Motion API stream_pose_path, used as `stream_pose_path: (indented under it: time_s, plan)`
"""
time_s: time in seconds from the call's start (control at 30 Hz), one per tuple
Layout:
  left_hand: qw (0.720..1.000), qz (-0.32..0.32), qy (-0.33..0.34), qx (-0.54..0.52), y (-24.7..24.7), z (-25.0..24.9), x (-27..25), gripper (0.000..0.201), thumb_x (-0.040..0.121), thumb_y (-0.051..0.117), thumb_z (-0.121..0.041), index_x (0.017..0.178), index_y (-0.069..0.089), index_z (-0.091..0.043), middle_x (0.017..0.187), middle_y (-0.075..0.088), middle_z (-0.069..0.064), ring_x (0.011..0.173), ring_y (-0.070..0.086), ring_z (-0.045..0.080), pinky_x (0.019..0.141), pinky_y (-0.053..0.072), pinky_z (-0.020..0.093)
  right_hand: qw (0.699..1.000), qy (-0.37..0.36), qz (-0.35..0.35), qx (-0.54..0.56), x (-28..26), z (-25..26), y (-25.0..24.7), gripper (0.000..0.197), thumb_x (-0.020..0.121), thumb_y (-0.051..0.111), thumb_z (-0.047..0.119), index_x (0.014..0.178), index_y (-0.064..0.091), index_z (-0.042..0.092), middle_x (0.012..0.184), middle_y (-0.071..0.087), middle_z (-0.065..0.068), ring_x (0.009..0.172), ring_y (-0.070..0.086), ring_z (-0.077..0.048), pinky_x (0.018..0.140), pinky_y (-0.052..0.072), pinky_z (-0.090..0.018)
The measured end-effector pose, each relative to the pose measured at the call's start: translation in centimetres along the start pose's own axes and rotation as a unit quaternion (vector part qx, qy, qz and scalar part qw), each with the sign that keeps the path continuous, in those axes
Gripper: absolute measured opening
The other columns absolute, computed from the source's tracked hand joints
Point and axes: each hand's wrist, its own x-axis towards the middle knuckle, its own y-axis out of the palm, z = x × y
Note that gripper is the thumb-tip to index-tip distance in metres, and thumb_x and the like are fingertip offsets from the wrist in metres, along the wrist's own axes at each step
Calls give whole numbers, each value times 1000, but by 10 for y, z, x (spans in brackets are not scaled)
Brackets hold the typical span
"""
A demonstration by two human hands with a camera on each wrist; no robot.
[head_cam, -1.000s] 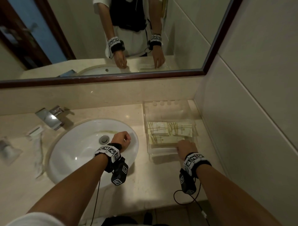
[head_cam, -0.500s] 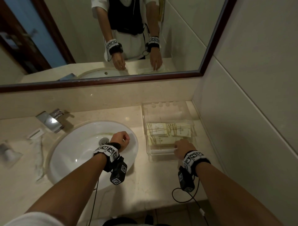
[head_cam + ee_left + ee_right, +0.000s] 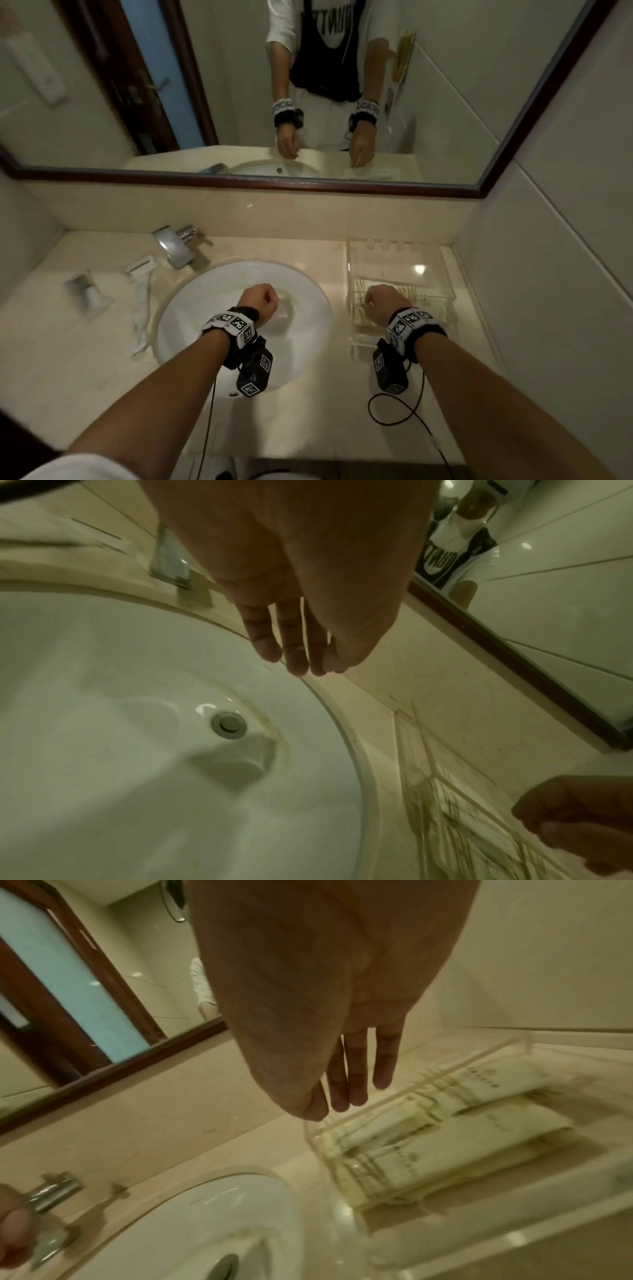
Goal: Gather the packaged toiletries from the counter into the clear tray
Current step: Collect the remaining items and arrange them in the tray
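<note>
Beige counter [image 3: 308, 404] holds a white sink [image 3: 205, 301] below the mirror [image 3: 445, 102].

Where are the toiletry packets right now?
In the head view, the packets lie inside the clear tray on the counter's right side, beside the sink, under the right hand.

- Both forearms were bare; a white short sleeve [image 3: 51, 469] showed at the left upper arm.
- Left hand [image 3: 258, 301] and right hand [image 3: 385, 305] each carried a wristband [image 3: 231, 323] of black-and-white square markers over a black strap.
- A black camera block [image 3: 255, 371] with marker stickers hung under each wrist.
- Thin black cable [image 3: 397, 411] trailed from each block.
- Mirror [image 3: 513, 137] reflection showed a white shirt under a black vest.
</note>
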Motion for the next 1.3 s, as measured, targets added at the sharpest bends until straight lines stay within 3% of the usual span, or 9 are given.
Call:
stream_pose_path:
  time_s: [0.1,0.2,0.4,0.5,0.7,0.87,1.13,1.3]
  plan:
    - [999,-28,-14,-8,-26,25,-5,7,87,56,-14,81,60,-14,84,61,4,76,54,20,67,41,25,999,-39,9,-1,8,44,-1,21,87,52,19,102,65,11,115,64,-10,105,60,-28,90,51,-37]
    - [998,-48,-39,-24,-51,57,-12,8,85,56,-10,80,60,-15,83,60,3,76,54,20,68,40,24,997,-76,15,-9,16,92,1,10,87,52,19,93,60,17,114,63,-10,105,59,-28,86,49,-34]
    - [991,-77,-95,-51,-97,141,-33,8,85,54,-10,80,57,-15,84,59,3,75,54,21,70,44,28,987,-146,47,-53,32,195,26,8,90,53,23,91,58,19,111,63,-7,103,59,-28,86,48,-33]
    - [985,-94,-135,-59,-118,183,-44,6,86,55,-14,82,59,-14,87,61,5,78,57,24,67,43,27,981,-169,66,-64,39,248,40,18,90,54,30,97,63,16,108,65,-6,98,61,-26,84,51,-35]
    - [978,-114,-163,-58,-150,253,-61,8,86,57,-9,82,56,-16,103,68,14,95,63,30,75,44,26,969,-208,105,-86,48,339,72,25,90,54,24,112,62,16,119,63,-5,109,59,-27,94,49,-37]
    - [971,-121,-196,-68,-173,302,-67,9,86,56,-7,84,55,-16,106,67,13,81,54,19,72,39,23,967,-214,118,-75,58,399,98,32,90,55,30,118,56,16,125,57,-9,112,57,-28,92,47,-37]
    - [966,-124,-216,-70,-210,350,-56,8,86,57,-9,91,63,-12,94,60,3,82,52,17,72,39,23,976,-182,117,-18,72,459,142,67,92,57,37,145,30,6,142,45,-16,131,45,-31,104,39,-35]
    - [966,-120,-215,-74,-215,364,-45,13,85,57,-8,95,66,-6,99,67,11,81,57,22,71,39,22,984,-137,117,14,80,478,161,65,90,61,39,138,38,1,138,48,-17,128,47,-32,102,41,-34]
